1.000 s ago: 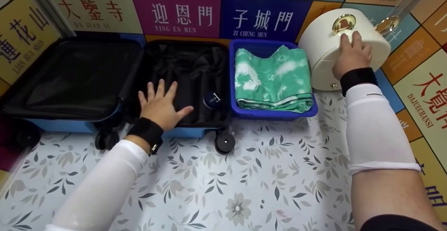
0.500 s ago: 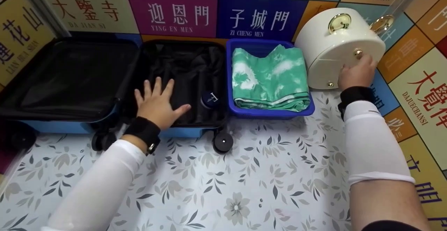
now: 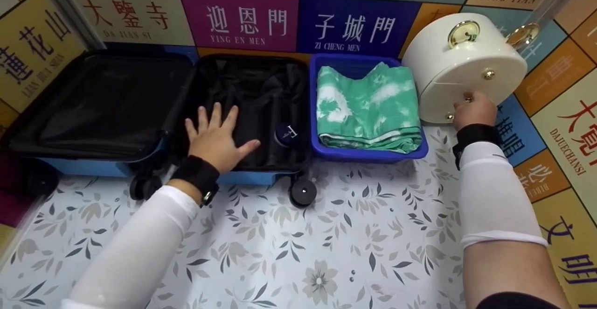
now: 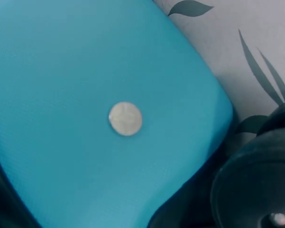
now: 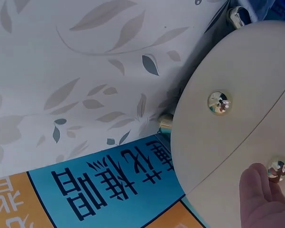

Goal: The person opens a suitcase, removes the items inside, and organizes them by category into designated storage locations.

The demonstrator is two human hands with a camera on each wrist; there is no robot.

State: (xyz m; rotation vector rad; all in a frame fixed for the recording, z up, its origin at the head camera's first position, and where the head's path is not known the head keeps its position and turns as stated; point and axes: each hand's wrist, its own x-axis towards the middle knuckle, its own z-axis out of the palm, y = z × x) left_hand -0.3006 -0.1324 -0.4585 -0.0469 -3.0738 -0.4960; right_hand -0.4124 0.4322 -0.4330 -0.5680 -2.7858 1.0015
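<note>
My left hand [image 3: 217,141] lies with fingers spread over the near edge and black lining of the open suitcase [image 3: 261,99]. The left wrist view shows the suitcase's blue shell [image 4: 85,142] with a pale round disc [image 4: 125,118] and a black wheel [image 4: 256,185]. My right hand [image 3: 476,110] is at the face of a white round box [image 3: 447,52] with gold fittings. Its curled fingers pinch a gold knob [image 3: 468,98] there. In the right wrist view the fingers [image 5: 256,190] meet a knob [image 5: 277,168] across a seam from a second one [image 5: 219,103].
Folded green-and-white tie-dye cloth [image 3: 368,103] fills a blue plastic basket [image 3: 368,155] between suitcase and box. A dark blue round thing [image 3: 285,134] with white lettering sits in the suitcase. The other half [image 3: 107,103] lies left. Lettered panels [image 3: 261,24] stand behind the leaf-patterned surface [image 3: 317,253].
My right hand has moved down from the top of the white box, past the upper knob, to the lower knob. The left hand stays spread on the suitcase.
</note>
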